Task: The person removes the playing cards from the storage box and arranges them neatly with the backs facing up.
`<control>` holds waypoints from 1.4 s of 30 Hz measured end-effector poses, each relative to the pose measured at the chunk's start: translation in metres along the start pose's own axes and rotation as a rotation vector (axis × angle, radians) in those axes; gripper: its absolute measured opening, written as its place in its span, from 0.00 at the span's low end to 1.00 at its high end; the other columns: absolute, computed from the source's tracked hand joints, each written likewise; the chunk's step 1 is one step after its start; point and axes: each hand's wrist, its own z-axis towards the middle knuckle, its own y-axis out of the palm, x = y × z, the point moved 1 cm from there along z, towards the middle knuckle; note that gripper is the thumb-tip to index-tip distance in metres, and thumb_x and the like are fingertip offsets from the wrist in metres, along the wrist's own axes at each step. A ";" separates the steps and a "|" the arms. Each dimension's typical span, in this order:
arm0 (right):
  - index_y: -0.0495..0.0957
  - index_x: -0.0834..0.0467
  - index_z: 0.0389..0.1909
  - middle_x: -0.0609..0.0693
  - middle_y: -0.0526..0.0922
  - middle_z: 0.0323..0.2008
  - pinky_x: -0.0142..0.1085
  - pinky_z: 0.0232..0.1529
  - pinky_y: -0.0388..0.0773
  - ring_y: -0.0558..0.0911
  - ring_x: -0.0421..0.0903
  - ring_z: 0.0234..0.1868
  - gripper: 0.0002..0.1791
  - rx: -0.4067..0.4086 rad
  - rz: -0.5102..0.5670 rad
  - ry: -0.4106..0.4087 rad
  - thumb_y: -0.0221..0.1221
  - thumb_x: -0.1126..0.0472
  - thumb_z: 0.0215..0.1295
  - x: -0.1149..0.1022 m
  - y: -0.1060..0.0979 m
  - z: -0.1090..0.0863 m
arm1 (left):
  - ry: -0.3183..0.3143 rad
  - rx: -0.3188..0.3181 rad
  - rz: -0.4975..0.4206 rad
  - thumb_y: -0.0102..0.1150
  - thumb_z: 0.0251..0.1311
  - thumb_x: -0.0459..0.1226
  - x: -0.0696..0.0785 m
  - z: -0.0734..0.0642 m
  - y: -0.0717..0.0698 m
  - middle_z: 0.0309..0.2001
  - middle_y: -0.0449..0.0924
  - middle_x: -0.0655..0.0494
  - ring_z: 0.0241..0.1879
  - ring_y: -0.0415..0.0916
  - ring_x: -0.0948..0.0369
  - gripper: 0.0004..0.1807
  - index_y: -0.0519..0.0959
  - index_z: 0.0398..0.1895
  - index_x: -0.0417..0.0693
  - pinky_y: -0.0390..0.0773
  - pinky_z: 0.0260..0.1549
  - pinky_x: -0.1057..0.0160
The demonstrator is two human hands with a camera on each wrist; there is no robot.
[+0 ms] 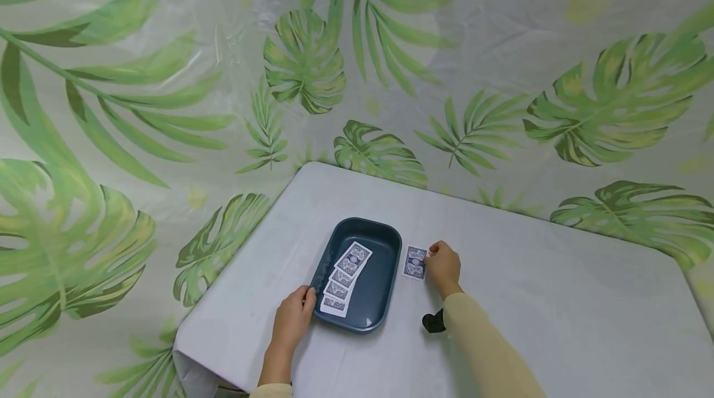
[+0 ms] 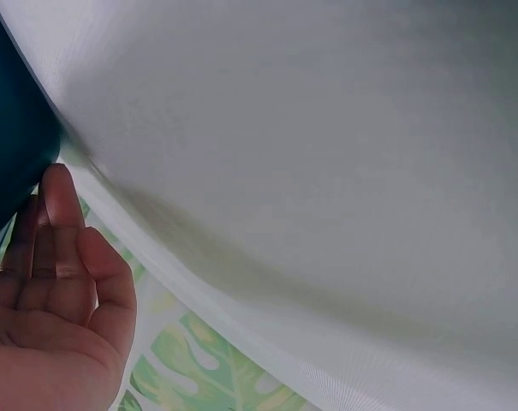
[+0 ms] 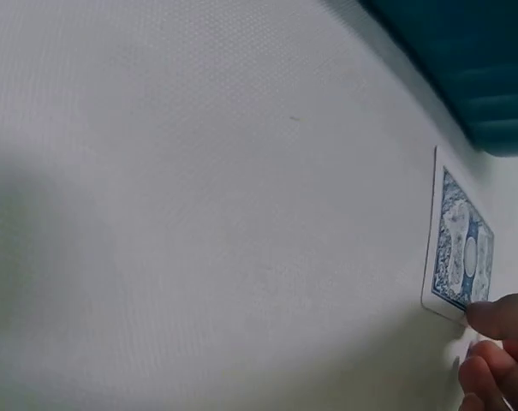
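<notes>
A dark blue rectangular tray stands on the white-covered table. Inside it, along its left side, several playing cards overlap in a row with their patterned backs up. My left hand is at the tray's near left corner; the left wrist view shows its fingers fairly straight, fingertips against the outer wall. To the right of the tray is one more playing card, back side up. My right hand pinches its right edge, the thumb on top in the right wrist view and the other fingers curled below.
A black object lies beside my right forearm, partly hidden by the sleeve. White cloth covers the table, whose left edge runs close to the tray. Behind hangs a leaf-patterned sheet.
</notes>
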 end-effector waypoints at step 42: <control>0.79 0.64 0.38 0.55 0.79 0.30 0.43 0.35 0.75 0.78 0.52 0.32 0.09 0.001 0.285 -0.132 0.64 0.64 0.60 -0.108 0.037 -0.018 | 0.015 0.011 -0.008 0.49 0.71 0.39 -0.002 0.001 0.000 0.38 0.83 0.47 0.36 0.79 0.54 0.14 0.81 0.44 0.37 0.78 0.38 0.51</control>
